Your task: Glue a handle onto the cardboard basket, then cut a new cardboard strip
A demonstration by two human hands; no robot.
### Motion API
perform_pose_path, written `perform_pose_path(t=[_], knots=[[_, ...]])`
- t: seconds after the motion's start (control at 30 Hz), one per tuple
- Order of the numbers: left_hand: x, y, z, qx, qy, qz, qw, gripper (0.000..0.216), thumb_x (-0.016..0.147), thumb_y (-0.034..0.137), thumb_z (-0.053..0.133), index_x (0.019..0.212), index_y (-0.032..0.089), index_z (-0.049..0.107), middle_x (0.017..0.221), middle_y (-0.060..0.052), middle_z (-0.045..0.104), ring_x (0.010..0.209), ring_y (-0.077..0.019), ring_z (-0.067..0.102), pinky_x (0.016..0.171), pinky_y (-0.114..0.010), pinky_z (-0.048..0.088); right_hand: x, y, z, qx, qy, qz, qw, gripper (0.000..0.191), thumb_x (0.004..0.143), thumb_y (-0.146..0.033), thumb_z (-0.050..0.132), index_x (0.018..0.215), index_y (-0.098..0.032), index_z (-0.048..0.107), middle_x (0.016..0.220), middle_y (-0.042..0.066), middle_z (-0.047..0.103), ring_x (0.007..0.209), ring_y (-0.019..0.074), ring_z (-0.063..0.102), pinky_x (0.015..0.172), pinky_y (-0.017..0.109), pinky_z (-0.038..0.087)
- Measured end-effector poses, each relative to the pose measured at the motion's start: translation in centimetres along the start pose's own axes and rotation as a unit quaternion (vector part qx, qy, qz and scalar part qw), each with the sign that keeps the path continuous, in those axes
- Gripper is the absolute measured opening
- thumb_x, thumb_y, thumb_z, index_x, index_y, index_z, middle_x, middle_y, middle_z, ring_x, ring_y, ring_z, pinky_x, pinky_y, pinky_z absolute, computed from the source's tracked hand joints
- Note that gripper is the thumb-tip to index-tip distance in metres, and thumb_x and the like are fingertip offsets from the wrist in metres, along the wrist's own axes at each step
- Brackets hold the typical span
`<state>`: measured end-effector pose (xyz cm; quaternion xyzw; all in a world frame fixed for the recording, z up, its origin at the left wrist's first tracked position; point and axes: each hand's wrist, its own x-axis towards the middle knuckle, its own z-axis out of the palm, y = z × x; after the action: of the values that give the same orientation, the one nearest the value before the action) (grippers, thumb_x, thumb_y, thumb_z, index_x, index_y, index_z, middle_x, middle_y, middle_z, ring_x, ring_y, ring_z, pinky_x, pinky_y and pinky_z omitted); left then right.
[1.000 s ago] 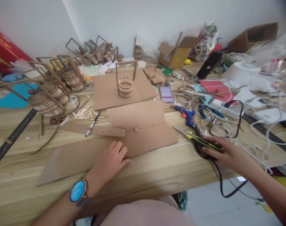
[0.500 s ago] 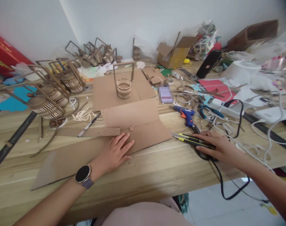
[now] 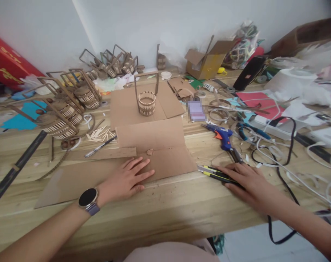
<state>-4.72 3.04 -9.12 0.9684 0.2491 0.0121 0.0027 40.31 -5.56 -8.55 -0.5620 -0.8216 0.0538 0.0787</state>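
My left hand point(image 3: 124, 178), with a watch on the wrist, lies flat on the brown cardboard sheet point(image 3: 165, 163), its fingers spread. At the right, my right hand point(image 3: 244, 182) has its fingers round a black and yellow utility knife point(image 3: 214, 173) low over the table, the tip pointing left to the cardboard's right edge. Just beyond this hand is a blue glue gun point(image 3: 222, 135). A small torn scrap point(image 3: 150, 151) rests on the cardboard. Behind the sheet stands a small woven basket point(image 3: 147, 103) with a tall handle, on another cardboard piece point(image 3: 122, 98).
Several lidded baskets point(image 3: 59, 123) stand at the left near wooden sticks point(image 3: 98, 134) and a pen point(image 3: 100, 146). A cardboard strip point(image 3: 105, 153) lies beside the left hand. Pliers point(image 3: 252, 131), white cables point(image 3: 274, 156) and a black cord point(image 3: 285, 182) clutter the right. An opened box point(image 3: 209, 60) stands behind.
My right hand has shifted with the utility knife slightly down and nearer the cardboard. The black cord beside it has moved right. My left hand stays flat on the sheet; the view has turned slightly.
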Motion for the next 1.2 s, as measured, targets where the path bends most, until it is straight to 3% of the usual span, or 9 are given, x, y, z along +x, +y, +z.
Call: perform_pose_path(t=[0.2, 0.53, 0.83, 1.2], knots=[[0.4, -0.5, -0.7, -0.021, -0.024, 0.012, 0.999, 0.058, 0.1, 0.061, 0.034, 0.153, 0.038, 0.035, 0.155, -0.012, 0.039, 0.137, -0.0354, 0.037, 0.107, -0.056, 0.035, -0.6, -0.8, 0.7, -0.039, 0.042, -0.02, 0.998, 0.049, 0.097, -0.043, 0.041, 0.144, -0.032, 0.051, 0.108, 0.01, 0.069, 0.097, 0.0283, 0.065, 0.079, 0.043, 0.049], [-0.3, -0.8, 0.6, -0.032, 0.045, 0.003, 0.998, 0.049, 0.103, 0.051, 0.037, 0.15, 0.038, 0.041, 0.155, -0.007, 0.04, 0.137, -0.0327, 0.037, 0.106, -0.051, 0.041, -0.3, -2.9, 0.6, -0.042, 0.042, 0.011, 0.998, 0.046, 0.101, -0.048, 0.036, 0.136, -0.024, 0.056, 0.106, 0.011, 0.069, 0.095, 0.0247, 0.066, 0.078, 0.039, 0.051], [-0.1, -1.0, 0.9, -0.054, 0.035, 0.005, 0.998, 0.05, 0.103, 0.052, 0.034, 0.15, 0.037, 0.04, 0.156, -0.01, 0.038, 0.142, -0.036, 0.031, 0.107, -0.057, 0.042, -0.1, -2.6, 0.2, 0.008, 0.027, 0.007, 1.0, 0.043, 0.1, -0.039, 0.041, 0.136, -0.022, 0.058, 0.108, 0.013, 0.066, 0.096, 0.0253, 0.065, 0.082, 0.04, 0.056], [-0.1, -1.0, 1.1, -0.052, 0.034, 0.014, 0.998, 0.048, 0.104, 0.051, 0.031, 0.151, 0.041, 0.036, 0.156, -0.007, 0.037, 0.143, -0.0334, 0.03, 0.107, -0.052, 0.042, -1.3, -1.7, 0.1, 0.003, 0.032, -0.015, 0.999, 0.046, 0.099, -0.04, 0.043, 0.137, -0.02, 0.058, 0.107, 0.014, 0.064, 0.094, 0.0264, 0.065, 0.08, 0.041, 0.057]])
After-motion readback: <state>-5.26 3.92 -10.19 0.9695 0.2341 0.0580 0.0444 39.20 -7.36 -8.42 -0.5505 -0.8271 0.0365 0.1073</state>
